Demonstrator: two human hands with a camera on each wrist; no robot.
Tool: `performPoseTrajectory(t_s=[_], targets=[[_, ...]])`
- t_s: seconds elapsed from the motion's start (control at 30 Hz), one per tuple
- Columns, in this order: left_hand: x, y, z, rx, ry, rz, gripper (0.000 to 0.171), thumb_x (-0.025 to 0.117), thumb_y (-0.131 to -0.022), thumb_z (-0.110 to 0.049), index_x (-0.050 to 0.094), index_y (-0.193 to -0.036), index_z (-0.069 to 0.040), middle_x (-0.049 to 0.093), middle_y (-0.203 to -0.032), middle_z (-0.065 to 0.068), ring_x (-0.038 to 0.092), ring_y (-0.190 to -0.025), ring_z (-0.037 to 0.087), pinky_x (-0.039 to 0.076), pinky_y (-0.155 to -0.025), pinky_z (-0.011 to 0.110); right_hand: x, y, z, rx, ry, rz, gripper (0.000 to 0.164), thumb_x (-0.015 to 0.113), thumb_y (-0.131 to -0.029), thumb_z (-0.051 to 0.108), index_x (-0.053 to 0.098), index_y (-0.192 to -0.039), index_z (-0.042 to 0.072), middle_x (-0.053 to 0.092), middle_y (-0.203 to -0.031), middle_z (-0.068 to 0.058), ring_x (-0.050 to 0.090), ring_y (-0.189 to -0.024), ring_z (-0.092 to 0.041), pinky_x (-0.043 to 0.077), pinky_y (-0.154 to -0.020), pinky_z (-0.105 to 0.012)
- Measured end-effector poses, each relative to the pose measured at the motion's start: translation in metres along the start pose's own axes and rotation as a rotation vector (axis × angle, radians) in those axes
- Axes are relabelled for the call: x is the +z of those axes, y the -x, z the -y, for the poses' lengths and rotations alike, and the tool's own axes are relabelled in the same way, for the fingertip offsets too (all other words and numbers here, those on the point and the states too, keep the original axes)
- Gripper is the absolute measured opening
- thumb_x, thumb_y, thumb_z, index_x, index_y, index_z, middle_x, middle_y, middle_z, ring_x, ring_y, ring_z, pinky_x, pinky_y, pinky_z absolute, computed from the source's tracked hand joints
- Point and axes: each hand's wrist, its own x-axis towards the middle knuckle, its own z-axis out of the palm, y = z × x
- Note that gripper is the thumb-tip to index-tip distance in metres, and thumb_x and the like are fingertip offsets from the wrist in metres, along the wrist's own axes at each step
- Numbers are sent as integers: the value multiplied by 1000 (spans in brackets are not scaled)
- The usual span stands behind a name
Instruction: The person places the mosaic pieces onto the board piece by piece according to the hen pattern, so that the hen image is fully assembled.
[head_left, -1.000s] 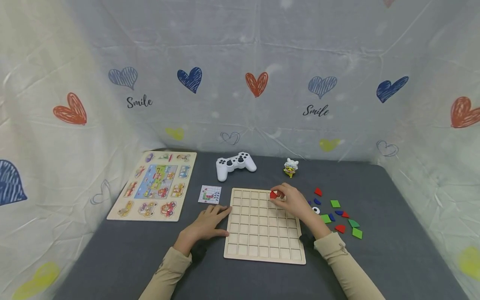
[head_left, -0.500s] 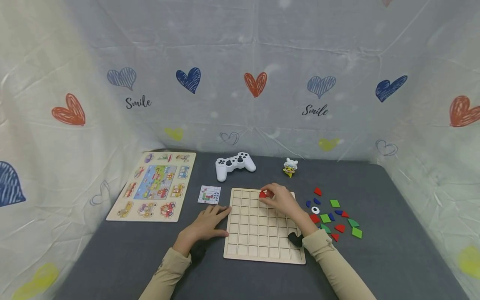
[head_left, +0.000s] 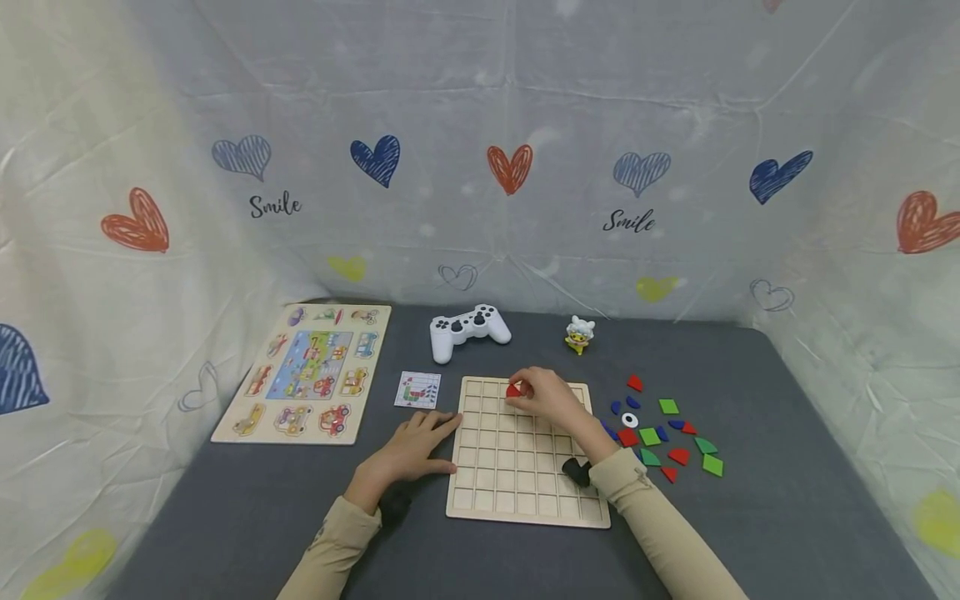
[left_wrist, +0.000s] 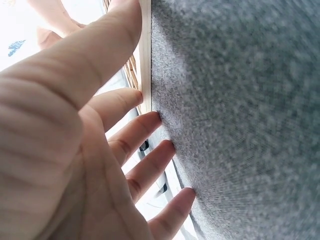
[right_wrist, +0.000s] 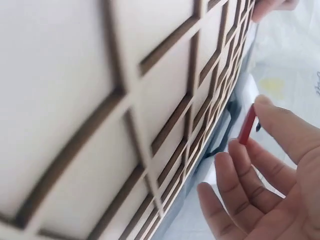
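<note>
A wooden grid board [head_left: 517, 467] with square cells lies on the dark table. My right hand [head_left: 551, 398] is over the board's far part and pinches a red tile [head_left: 513, 390] between thumb and fingertips. In the right wrist view the red tile [right_wrist: 247, 124] is seen edge-on, apart from the grid. My left hand [head_left: 412, 446] rests at the board's left edge, thumb and fingers spread. The left wrist view shows the left hand's fingers [left_wrist: 145, 135] extended, touching the board's side and the grey cloth.
Red, green and blue tiles and a white ring piece [head_left: 629, 421] lie right of the board. A pattern card [head_left: 417, 389], a vehicle puzzle board [head_left: 300, 375], a white game controller [head_left: 470, 332] and a small figurine [head_left: 579, 333] stand around it.
My right hand has moved left along the board's far edge, carrying the red tile. More loose tiles show beside the right forearm. The left hand stays at the board's left edge.
</note>
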Motion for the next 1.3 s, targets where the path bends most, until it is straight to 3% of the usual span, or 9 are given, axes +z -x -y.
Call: performPoseTrajectory(t_s=[0.33,0.57,0.83,1.03,1.3], targets=[[-2,2,0,-1,-1,-1,77,65,-81,-45,35,-145,-14,39,-140,11,35,-123,34,29,-99,57,9,-10,11,26,0,88,32,74,-80,23,67,-106,6,56,-72,1,48,-59,-10,40,-54,-24],[-3,3,-2,-3,10,3,76,65,-82,-45,34,-145,-14,39,-140,11,34,-124,34,29,-99,58,15,-13,16,-4,-18,105,29,73,-80,17,67,-104,2,57,-71,-4,47,-58,-12,39,-54,-25],[-3,3,-4,-5,13,7,76,65,-82,-43,34,-145,-14,38,-141,11,34,-124,34,29,-99,58,16,-13,18,1,-47,162,33,73,-80,16,66,-109,3,64,-81,-7,54,-67,-13,46,-62,-28],[-2,4,-4,0,1,2,75,65,-83,-44,35,-145,-14,39,-140,11,35,-123,33,30,-99,57,12,-11,18,-57,-58,203,35,70,-81,6,64,-115,2,64,-83,-10,53,-64,-13,45,-60,-27],[-1,4,-3,6,-10,6,77,65,-82,-43,33,-145,-13,38,-141,12,35,-122,34,29,-99,58,16,-15,14,-52,-64,170,23,64,-82,-2,66,-104,1,62,-78,-7,50,-59,-11,42,-55,-23]])
